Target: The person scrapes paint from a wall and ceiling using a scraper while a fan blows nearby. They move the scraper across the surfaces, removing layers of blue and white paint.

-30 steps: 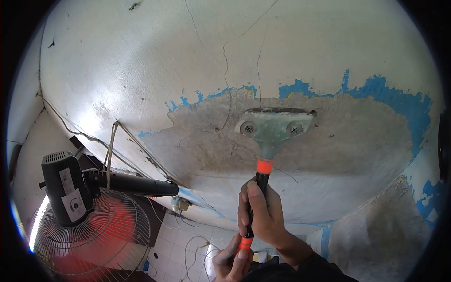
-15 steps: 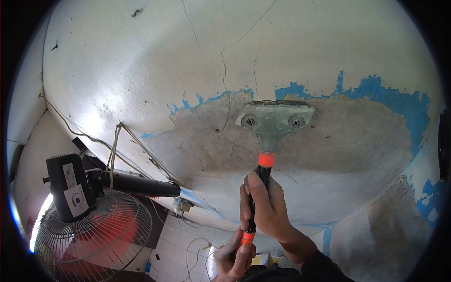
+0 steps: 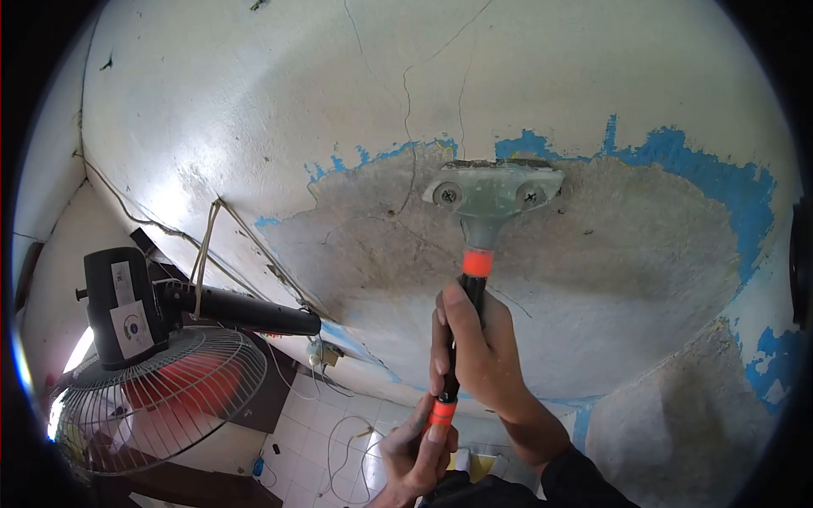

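Observation:
A long-handled scraper (image 3: 489, 203) with a wide grey-green head, two screws and a black handle with orange bands lies against the wall. Its blade edge meets the border of the white paint, beside strips of blue paint (image 3: 669, 157). My right hand (image 3: 487, 351) is wrapped round the black handle below the upper orange band. Lower down, my left hand (image 3: 419, 449) grips the handle's end at the lower orange band. Around the scraper head spreads a bare grey patch of wall (image 3: 627, 229), with thin cracks running above and beside it.
To the left a wall fan (image 3: 127, 313) with a wire guard juts out on a black arm. Cords (image 3: 207, 245) hang from the wall near it. A socket with a plug (image 3: 322, 351) sits low on the wall. White floor tiles (image 3: 296, 432) and a loose cable show below.
The view has shifted, so the wall, fan and scraper sit slightly higher. Both hands keep their hold on the scraper, and its blade stays near the same paint edge.

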A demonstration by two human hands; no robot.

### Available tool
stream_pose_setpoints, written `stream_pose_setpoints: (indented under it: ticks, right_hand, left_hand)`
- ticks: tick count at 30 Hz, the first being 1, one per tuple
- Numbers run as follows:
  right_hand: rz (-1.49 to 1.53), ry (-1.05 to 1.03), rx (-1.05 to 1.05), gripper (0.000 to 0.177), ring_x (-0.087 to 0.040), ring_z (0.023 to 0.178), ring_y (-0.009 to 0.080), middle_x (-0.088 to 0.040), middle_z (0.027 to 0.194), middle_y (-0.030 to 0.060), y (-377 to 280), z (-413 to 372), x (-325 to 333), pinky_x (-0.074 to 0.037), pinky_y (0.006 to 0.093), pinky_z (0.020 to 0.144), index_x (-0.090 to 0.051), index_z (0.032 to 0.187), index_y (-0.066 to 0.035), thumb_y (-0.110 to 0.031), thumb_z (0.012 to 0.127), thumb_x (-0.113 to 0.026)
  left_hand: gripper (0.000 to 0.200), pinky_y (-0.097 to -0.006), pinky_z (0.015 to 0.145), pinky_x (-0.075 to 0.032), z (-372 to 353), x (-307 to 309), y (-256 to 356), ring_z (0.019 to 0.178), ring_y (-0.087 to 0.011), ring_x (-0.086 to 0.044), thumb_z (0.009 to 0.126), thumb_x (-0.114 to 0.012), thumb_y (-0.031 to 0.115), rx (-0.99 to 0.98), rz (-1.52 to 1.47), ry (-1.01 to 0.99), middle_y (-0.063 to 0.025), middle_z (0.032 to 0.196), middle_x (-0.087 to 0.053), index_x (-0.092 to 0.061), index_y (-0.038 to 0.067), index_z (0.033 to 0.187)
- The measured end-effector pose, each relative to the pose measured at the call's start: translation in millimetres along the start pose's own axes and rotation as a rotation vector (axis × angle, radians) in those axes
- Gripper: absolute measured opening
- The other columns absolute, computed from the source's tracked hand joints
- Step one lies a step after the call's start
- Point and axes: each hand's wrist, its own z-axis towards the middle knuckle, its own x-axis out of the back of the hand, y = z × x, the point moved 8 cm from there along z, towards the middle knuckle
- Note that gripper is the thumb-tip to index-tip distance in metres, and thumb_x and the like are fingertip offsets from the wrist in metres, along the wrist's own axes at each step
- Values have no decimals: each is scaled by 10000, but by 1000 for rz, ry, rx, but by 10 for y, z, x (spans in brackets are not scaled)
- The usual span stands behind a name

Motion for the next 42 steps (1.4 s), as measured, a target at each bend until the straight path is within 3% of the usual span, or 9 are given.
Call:
stream_pose_setpoints:
  ticks: [2,6,12,21,24,39,42]
  right_hand:
    - [3,7,7,314,-476,397,103,-463,529,15,-25,-11,0,-430,255,411,-415,792,-38,-258,1016,-409]
    - [-39,31,76,344,-480,363,140,-452,507,40,35,-24,28,-413,262,375,-392,800,-47,-317,1014,-399]
    - [-65,54,78,360,-463,327,159,-439,484,48,54,7,0,-393,269,343,-378,798,-56,-345,1014,-384]
    - [-34,80,72,369,-467,347,135,-441,485,33,65,38,-46,-389,261,356,-393,771,-55,-331,1016,-393]
    - [-51,90,79,404,-484,383,112,-451,491,15,120,22,-56,-411,261,390,-429,721,-48,-327,1013,-418]
    - [-40,118,113,410,-455,381,99,-462,487,9,-82,151,-161,-399,258,392,-451,697,-57,-320,1011,-421]
    - [-98,117,124,427,-451,379,96,-457,473,8,125,117,-124,-388,259,393,-449,671,-65,-323,1011,-421]
  left_hand:
    - [479,-201,436,-365,-34,-5,-63,466,-67,-462,977,-502,130,13,-101,-55,-104,707,-593,-387,14,1427]
    - [472,-195,441,-357,-103,35,-92,472,-68,-458,985,-480,108,85,-100,-38,-98,717,-590,-371,-4,1430]
    - [472,-193,447,-358,-18,82,-35,491,-55,-458,987,-475,110,31,-56,-84,-95,740,-589,-367,-2,1433]
    - [472,-187,449,-365,41,152,18,490,-40,-462,992,-484,145,-62,4,-103,-75,710,-584,-379,20,1435]
    - [476,-186,452,-367,-2,193,-23,488,-40,-460,993,-480,143,29,28,-92,-74,707,-580,-369,18,1439]
    - [498,-180,439,-360,130,230,211,483,-35,-460,989,-477,129,-9,67,-96,-91,737,-583,-337,-6,1446]
    - [504,-179,439,-360,66,238,128,481,-36,-462,990,-474,135,8,35,-99,-93,732,-583,-326,-9,1450]
